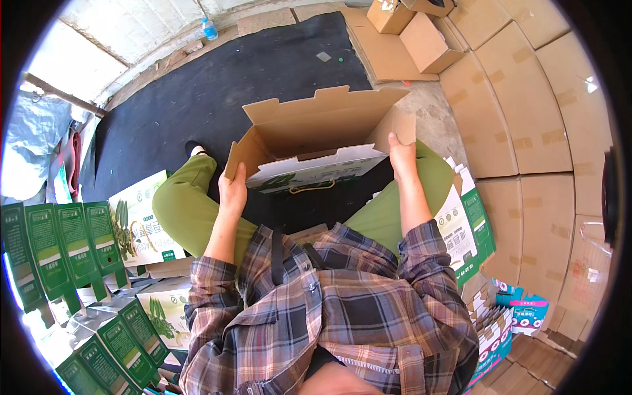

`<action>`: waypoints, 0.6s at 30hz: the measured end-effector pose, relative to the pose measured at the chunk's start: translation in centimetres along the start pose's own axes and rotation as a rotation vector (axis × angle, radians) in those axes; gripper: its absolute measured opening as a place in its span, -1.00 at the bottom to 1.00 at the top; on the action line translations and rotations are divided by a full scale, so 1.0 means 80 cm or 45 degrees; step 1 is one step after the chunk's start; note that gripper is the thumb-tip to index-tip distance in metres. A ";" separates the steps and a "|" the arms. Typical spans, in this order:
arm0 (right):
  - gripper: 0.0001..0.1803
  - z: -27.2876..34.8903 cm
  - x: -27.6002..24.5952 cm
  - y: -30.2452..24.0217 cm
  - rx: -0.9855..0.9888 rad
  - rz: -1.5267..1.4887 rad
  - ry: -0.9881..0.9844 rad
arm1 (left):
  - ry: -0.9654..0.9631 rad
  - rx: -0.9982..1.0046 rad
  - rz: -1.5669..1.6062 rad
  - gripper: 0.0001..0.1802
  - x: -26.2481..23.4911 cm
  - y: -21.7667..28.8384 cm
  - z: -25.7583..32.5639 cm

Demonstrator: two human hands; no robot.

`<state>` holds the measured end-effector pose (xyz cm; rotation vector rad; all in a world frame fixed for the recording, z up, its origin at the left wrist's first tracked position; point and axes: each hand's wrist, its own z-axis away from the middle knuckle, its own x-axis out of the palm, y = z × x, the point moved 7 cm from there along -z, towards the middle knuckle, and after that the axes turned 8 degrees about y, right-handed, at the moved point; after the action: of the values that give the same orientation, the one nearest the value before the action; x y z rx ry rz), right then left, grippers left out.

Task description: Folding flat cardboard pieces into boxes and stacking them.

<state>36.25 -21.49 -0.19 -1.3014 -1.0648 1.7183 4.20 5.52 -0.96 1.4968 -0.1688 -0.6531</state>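
Between my knees I hold an open cardboard box (316,172), white and green printed outside and brown inside, with a cord handle (313,187) on the side nearest me. Its top flaps stand up, and the far one (322,105) has a notched edge. My left hand (233,191) grips the left side flap, thumb up along it. On the right side flap, my right hand (403,158) is closed with the thumb on the inner face. How far down the box the floor of it lies is hidden by the near wall.
Green and white printed cartons (105,237) stand in rows at my left; more flat ones (461,224) lean by my right knee. Sealed brown boxes (523,99) are stacked along the right. A black mat (197,92) covers the floor ahead, with a blue bottle (209,29) at its far edge.
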 end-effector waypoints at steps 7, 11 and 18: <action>-0.49 0.011 0.004 -0.040 -0.181 -0.374 -0.136 | 0.495 -0.092 0.482 -0.59 -0.040 0.027 0.001; -0.50 0.006 0.019 -0.008 -0.110 -0.339 -0.160 | 0.607 -0.135 0.596 -0.56 -0.044 0.003 -0.013; -0.49 0.027 0.025 0.007 0.161 -0.395 -0.211 | 0.781 0.200 0.276 -0.33 -0.104 0.048 -0.019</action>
<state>33.65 -20.33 -1.17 -0.8759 -1.1637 1.6458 -0.70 10.73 4.93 1.7344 0.0926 0.0096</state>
